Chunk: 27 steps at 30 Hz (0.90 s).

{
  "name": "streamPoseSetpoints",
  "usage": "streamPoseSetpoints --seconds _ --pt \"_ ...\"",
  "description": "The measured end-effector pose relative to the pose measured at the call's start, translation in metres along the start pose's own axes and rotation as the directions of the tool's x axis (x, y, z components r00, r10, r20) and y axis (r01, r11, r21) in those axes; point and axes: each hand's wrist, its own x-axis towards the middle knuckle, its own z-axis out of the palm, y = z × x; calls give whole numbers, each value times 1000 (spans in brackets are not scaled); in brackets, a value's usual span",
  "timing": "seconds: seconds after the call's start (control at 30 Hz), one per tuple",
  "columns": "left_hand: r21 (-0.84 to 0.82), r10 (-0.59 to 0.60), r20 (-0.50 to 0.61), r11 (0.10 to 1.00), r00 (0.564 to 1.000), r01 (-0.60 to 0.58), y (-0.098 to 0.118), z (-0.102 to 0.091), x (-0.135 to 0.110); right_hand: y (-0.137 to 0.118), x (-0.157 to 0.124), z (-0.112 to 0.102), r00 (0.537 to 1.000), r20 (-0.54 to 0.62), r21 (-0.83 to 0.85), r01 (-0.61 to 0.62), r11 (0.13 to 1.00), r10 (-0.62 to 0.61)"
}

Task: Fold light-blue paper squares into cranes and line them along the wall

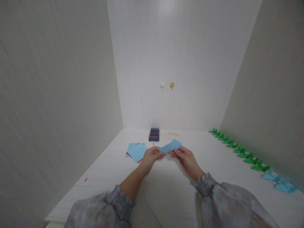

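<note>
A folded piece of light blue paper [170, 146] is held above the white table in front of me. My left hand [153, 155] pinches its left end between thumb and fingers. At the lower right edge my right hand [182, 155] is closed on the same paper. To the left of my left hand lie loose sheets of light blue paper [137, 152], with red edges showing beneath them.
A phone [154, 135] sits near the back wall, with a white cable [148, 202] running toward me. Along the right wall stand several green folded paper figures [242, 152], then light blue ones [282, 183]. Two hooks [172, 85] hang on the wall. A small red scrap [85, 179] lies left.
</note>
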Motion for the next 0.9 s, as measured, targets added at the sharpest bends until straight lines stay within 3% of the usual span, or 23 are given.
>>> streamPoseSetpoints --seconds 0.1,0.2,0.3,0.4,0.5,0.67,0.9 --pt "-132 17 -12 991 1000 -19 5 4 0 -5 -3 1 978 104 -275 204 940 -182" --pt "-157 -48 64 986 997 57 10 8 -2 -8 -4 -1 903 251 -476 429 768 -348" --pt "-123 -82 103 988 991 94 11 9 -3 -7 -4 -5 849 355 -546 528 650 -392" --pt "-86 -48 101 995 994 57 11 7 -3 -7 -3 -5 829 404 -560 558 612 -386" --pt "-24 -58 107 998 993 61 10 5 -4 -8 -3 -3 836 405 -565 547 618 -369" --pt "69 -65 73 996 995 60 11 6 -6 -7 -2 -1 894 227 -547 446 708 -387" --pt "104 -72 96 993 993 62 11 11 -9 1 -1 -2 960 139 -460 279 843 -242"
